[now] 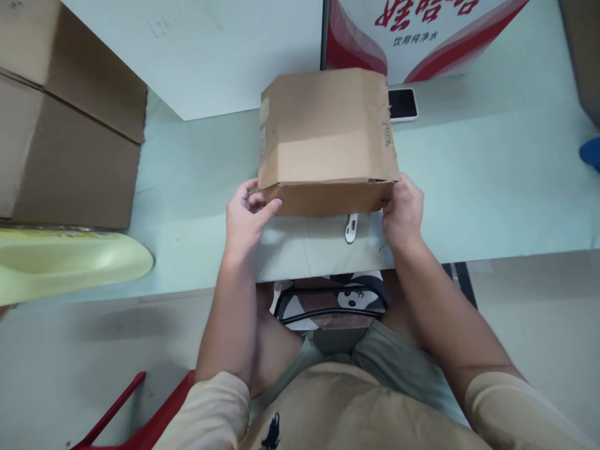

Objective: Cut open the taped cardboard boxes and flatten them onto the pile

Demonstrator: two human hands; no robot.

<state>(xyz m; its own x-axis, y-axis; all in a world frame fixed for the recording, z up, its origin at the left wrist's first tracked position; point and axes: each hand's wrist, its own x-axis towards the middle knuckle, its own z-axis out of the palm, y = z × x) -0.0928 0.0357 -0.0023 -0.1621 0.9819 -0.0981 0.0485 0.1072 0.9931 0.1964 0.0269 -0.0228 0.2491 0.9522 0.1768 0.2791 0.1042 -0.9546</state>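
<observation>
A brown cardboard box (328,131) with a closed lid rests on the pale green table in front of me. My left hand (248,215) grips its near left corner, thumb on the front face and fingers at the left side. Around the near right corner my right hand (404,209) is closed, its fingertips partly hidden by the box. Just below the box's front edge lies a small white object with ports (350,229), its far end covered by the box. What the box contains cannot be seen.
Behind the box's right side lies a phone (403,104). A white panel (225,56) and a red-and-white printed carton (422,44) stand at the back. Large cardboard boxes (79,150) and a yellow-green curved object (70,265) occupy the left. A blue item (590,153) sits at the right edge.
</observation>
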